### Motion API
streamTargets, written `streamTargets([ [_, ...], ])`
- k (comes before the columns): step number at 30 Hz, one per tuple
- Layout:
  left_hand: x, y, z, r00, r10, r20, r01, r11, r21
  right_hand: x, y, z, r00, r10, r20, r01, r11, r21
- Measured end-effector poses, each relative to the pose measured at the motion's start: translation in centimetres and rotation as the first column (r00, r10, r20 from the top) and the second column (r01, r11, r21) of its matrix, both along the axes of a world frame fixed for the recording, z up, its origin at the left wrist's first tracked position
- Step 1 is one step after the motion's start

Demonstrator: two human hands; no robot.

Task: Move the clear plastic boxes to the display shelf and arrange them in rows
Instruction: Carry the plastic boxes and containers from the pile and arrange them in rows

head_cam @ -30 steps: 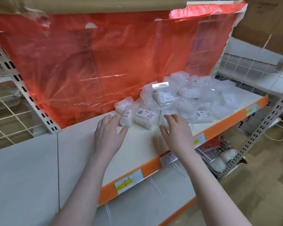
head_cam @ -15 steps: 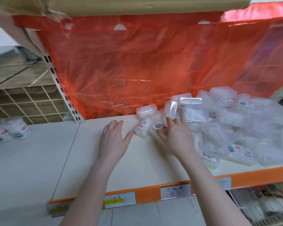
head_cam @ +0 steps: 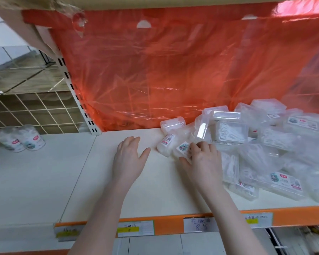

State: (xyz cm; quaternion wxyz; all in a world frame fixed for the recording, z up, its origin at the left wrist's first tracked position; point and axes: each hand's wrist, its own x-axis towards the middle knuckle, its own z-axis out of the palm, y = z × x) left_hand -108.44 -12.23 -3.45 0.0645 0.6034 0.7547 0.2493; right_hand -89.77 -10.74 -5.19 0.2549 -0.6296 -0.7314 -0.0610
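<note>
My right hand (head_cam: 203, 159) pinches a small labelled clear box (head_cam: 182, 150) at the left edge of the heap of clear plastic boxes (head_cam: 265, 144), fingers curled on it, wrist low. My left hand (head_cam: 129, 159) lies flat, fingers relaxed and spread, on the display shelf (head_cam: 155, 190), both forearms reaching forward. Red plastic sheet (head_cam: 173, 70) hangs behind.

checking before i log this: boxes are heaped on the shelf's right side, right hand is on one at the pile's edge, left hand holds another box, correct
Not quite. The head view shows the left hand flat on the bare shelf, holding nothing. The rest stands: the clear boxes are heaped on the right, and the right hand is on one box at the pile's edge.
</note>
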Motion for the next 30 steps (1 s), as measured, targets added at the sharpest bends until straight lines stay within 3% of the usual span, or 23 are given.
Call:
streamTargets([
  [19, -0.3, 1.1, 0.3, 0.994, -0.089, 0.056, 0.09, 0.996, -0.019, 0.4, -0.4, 1.7, 0.993, 0.003, -0.116, -0.025, 0.982, -0.189],
  [26, 0.9, 2.3, 1.3, 0.979, -0.19, 0.079, 0.193, 0.98, -0.039, 1.4, -1.6, 3.2, 0.955, -0.044, -0.293, 0.024, 0.997, -0.072],
  [30, 2.5, 3.2, 1.5, 0.963, -0.251, 0.099, 0.26, 0.961, -0.089, 2.6, -2.9, 3.4, 0.943, -0.121, -0.31, 0.107, 0.992, -0.061],
])
